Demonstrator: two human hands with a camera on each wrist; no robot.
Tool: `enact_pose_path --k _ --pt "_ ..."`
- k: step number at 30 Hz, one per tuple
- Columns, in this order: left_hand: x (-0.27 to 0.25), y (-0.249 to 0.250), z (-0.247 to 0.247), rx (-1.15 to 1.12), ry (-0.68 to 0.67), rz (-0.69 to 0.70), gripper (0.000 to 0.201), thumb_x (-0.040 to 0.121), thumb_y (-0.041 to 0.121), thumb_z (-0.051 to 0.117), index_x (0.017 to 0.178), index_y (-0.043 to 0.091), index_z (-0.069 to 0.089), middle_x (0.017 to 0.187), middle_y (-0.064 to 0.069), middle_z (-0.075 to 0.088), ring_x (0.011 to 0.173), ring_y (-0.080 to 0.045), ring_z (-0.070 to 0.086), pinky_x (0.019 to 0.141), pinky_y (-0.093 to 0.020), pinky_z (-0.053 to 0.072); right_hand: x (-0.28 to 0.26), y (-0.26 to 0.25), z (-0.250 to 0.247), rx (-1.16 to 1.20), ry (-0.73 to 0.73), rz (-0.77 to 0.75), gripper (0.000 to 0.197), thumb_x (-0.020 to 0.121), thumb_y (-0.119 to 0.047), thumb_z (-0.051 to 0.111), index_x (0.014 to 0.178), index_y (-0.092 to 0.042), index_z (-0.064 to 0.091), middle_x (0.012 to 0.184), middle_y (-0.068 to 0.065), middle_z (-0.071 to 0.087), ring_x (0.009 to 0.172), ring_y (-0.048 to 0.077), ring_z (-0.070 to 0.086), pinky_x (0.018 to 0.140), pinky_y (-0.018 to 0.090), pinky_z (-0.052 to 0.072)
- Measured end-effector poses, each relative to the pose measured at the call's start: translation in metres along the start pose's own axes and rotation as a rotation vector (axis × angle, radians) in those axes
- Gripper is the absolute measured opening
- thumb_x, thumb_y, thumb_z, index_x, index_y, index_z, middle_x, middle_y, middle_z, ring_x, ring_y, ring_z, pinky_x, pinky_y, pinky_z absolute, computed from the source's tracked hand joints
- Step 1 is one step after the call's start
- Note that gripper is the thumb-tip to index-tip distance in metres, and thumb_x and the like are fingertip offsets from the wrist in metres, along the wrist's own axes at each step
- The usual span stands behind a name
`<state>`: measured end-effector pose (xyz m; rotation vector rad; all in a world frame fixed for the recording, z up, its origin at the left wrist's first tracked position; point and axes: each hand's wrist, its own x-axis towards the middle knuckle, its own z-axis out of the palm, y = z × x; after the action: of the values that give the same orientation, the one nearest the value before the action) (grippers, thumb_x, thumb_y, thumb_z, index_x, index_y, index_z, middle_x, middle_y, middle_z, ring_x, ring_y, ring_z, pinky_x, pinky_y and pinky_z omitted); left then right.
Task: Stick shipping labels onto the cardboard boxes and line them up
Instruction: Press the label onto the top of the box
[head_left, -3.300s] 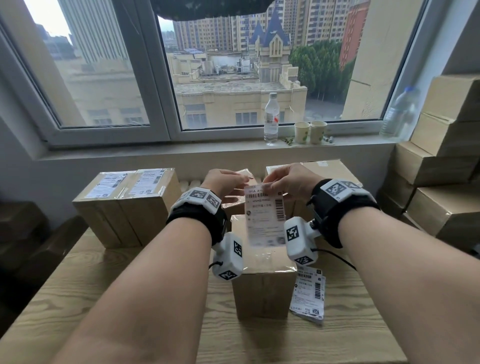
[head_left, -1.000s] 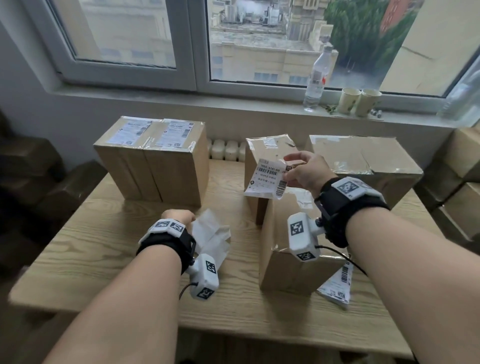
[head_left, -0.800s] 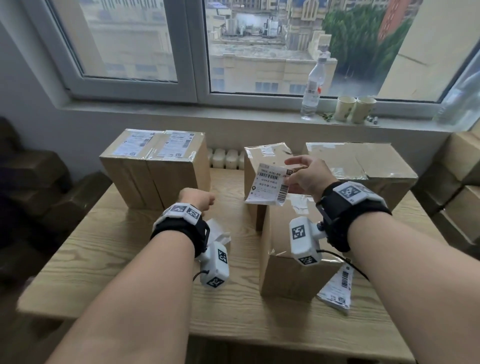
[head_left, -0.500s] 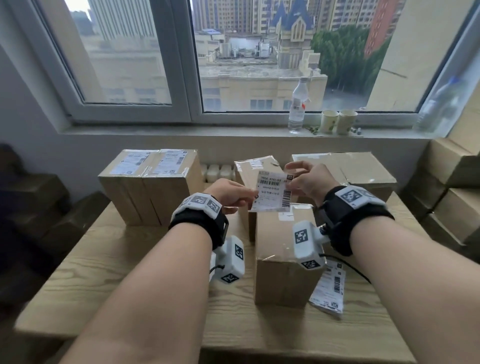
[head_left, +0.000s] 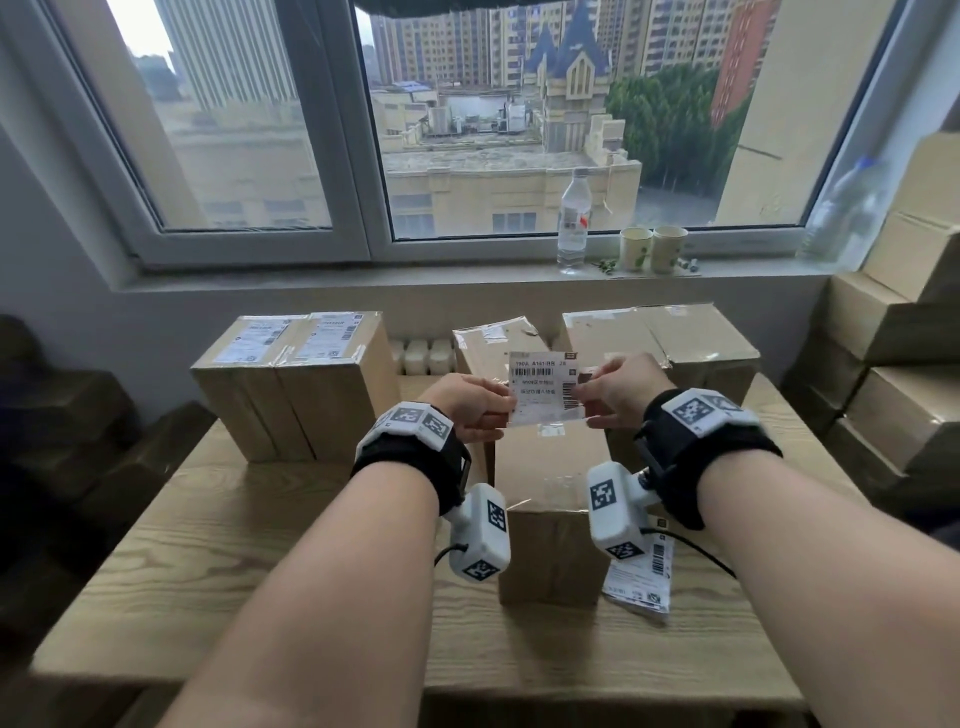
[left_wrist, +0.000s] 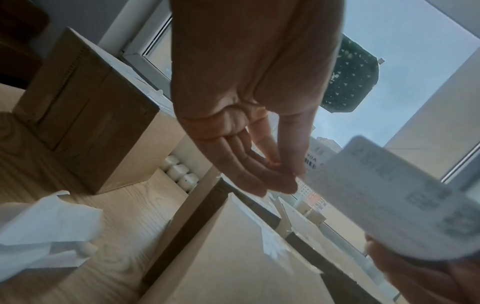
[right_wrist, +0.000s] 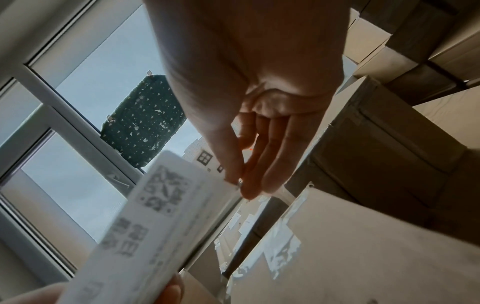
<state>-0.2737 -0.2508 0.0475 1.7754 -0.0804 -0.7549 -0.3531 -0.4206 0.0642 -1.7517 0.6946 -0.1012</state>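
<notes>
A white shipping label (head_left: 545, 387) with barcodes hangs in the air, held between both hands. My left hand (head_left: 501, 410) pinches its left edge and my right hand (head_left: 589, 395) pinches its right edge. Right under it stands a bare cardboard box (head_left: 550, 478) on the wooden table (head_left: 234, 545). In the left wrist view thumb and fingers (left_wrist: 272, 174) close on the label (left_wrist: 389, 195). The right wrist view shows the right fingertips (right_wrist: 249, 185) nipping the label (right_wrist: 161, 216). Two labelled boxes (head_left: 296, 384) stand side by side at the back left.
Two unlabelled boxes (head_left: 493, 343) (head_left: 660, 338) stand behind the near one. A pile of spare labels (head_left: 641, 577) lies right of it. Crumpled backing paper (left_wrist: 46, 226) lies on the table to the left. Stacked cartons (head_left: 909, 338) fill the right; a bottle (head_left: 574, 223) and cups (head_left: 652, 249) sit on the sill.
My left hand left the peeled backing paper on the table and came back up to the label's left edge. Both hands now hold the label, stretched flat, above the near box.
</notes>
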Motion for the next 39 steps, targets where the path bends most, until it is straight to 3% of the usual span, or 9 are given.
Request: enact_pose_path --k 6,10,14,17,21,25,30,35,39 --pt "-0.003 -0.011 0.011 0.032 0.052 0.015 0.029 0.081 -0.005 0.071 0.095 0.010 0.051 0.085 -0.010 0.069 0.070 -0.019 0.069 0.066 -0.029 0.057 0.003 0.017 0.003 -0.058 0.003 -0.016 0.028 0.074 0.015 0.070 0.068 -0.008 0.055 0.088 0.016 0.065 0.084 0.030 0.066 0.066 0.033 0.058" --pt "0.002 -0.023 0.022 0.187 0.126 0.079 0.035 0.073 -0.010 0.074 0.077 0.012 0.048 0.081 -0.009 0.062 0.068 -0.021 0.066 0.065 -0.033 0.059 0.007 0.032 0.006 -0.125 0.020 -0.007 0.029 0.070 0.017 0.071 0.062 -0.009 0.060 0.079 0.012 0.066 0.082 0.030 0.067 0.074 0.038 0.059" --pt "0.004 -0.030 0.030 0.238 0.155 0.111 0.030 0.065 -0.012 0.077 0.064 0.010 0.057 0.075 -0.011 0.065 0.072 -0.028 0.067 0.076 -0.044 0.060 0.008 0.048 0.010 -0.218 0.054 -0.023 0.029 0.066 0.011 0.075 0.061 -0.016 0.067 0.090 0.010 0.072 0.081 0.025 0.069 0.075 0.033 0.058" --pt "0.007 -0.036 0.033 0.275 0.138 0.112 0.028 0.063 -0.009 0.081 0.064 0.011 0.061 0.081 -0.010 0.068 0.081 -0.026 0.071 0.075 -0.038 0.061 0.008 0.054 0.012 -0.271 0.037 -0.018 0.029 0.064 0.008 0.079 0.066 -0.019 0.067 0.096 0.008 0.071 0.088 0.025 0.068 0.065 0.026 0.053" --pt "0.008 -0.040 0.035 0.302 0.150 0.118 0.030 0.059 -0.003 0.087 0.067 0.013 0.062 0.085 -0.007 0.070 0.087 -0.023 0.071 0.077 -0.036 0.061 0.006 0.056 0.014 -0.318 -0.010 -0.030 0.035 0.060 0.006 0.083 0.081 -0.018 0.070 0.098 0.006 0.068 0.093 0.022 0.066 0.078 0.028 0.054" --pt "0.008 -0.040 0.037 0.385 0.171 0.142 0.032 0.055 0.004 0.090 0.066 0.018 0.063 0.083 -0.003 0.069 0.089 -0.021 0.069 0.083 -0.037 0.059 0.006 0.057 0.014 -0.354 -0.032 -0.031 0.043 0.063 0.005 0.082 0.099 -0.014 0.070 0.093 0.000 0.064 0.094 0.020 0.063 0.070 0.024 0.047" --pt "0.006 -0.040 0.040 0.499 0.203 0.168 0.031 0.057 0.009 0.090 0.066 0.020 0.062 0.091 -0.001 0.070 0.093 -0.018 0.066 0.087 -0.035 0.057 0.006 0.058 0.015 -0.371 -0.025 -0.040 0.047 0.065 0.007 0.081 0.106 -0.014 0.068 0.096 0.000 0.062 0.099 0.022 0.063 0.075 0.027 0.051" --pt "0.007 -0.037 0.040 0.551 0.159 0.147 0.030 0.060 0.008 0.089 0.073 0.016 0.063 0.086 0.001 0.068 0.085 -0.017 0.067 0.080 -0.036 0.059 0.006 0.059 0.016 -0.430 -0.022 -0.061 0.050 0.064 0.004 0.082 0.107 -0.016 0.066 0.104 0.002 0.065 0.099 0.022 0.064 0.084 0.033 0.056" --pt "0.008 -0.034 0.034 0.697 0.111 0.121 0.030 0.061 0.020 0.089 0.072 0.018 0.061 0.079 0.007 0.064 0.078 -0.012 0.061 0.071 -0.029 0.053 0.008 0.056 0.014 -0.570 -0.014 -0.085 0.052 0.062 -0.008 0.087 0.107 -0.022 0.066 0.110 0.000 0.063 0.102 0.021 0.061 0.089 0.039 0.054"
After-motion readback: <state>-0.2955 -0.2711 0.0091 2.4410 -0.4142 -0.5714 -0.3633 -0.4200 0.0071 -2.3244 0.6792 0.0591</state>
